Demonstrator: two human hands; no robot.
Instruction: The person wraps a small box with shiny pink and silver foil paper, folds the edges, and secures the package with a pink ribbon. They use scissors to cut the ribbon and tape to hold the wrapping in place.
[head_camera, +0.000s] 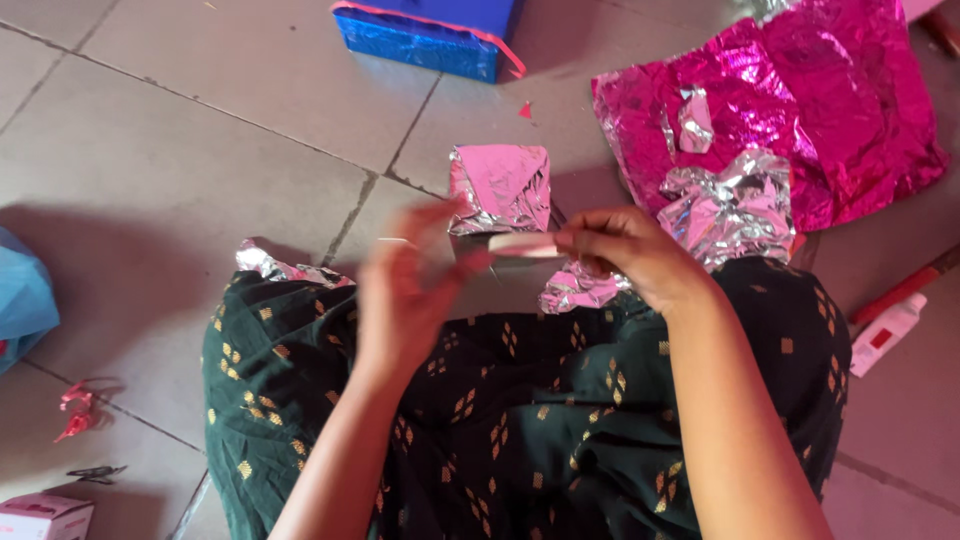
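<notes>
The right hand (625, 255) is pinched shut on one end of a small pale pink strip (525, 245), held over the lap just in front of a folded pink foil piece (500, 187) on the floor (200, 150). The left hand (410, 290) is blurred, fingers spread and open, near the other end. The strip looks light and flimsy, probably bends easily, so pinching it by the ends seems best

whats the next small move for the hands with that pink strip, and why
Probably steady the left hand and pinch the strip's free end. The right hand holds the pale pink strip at one end only, while the left is blurred and its grip is unclear.
</notes>
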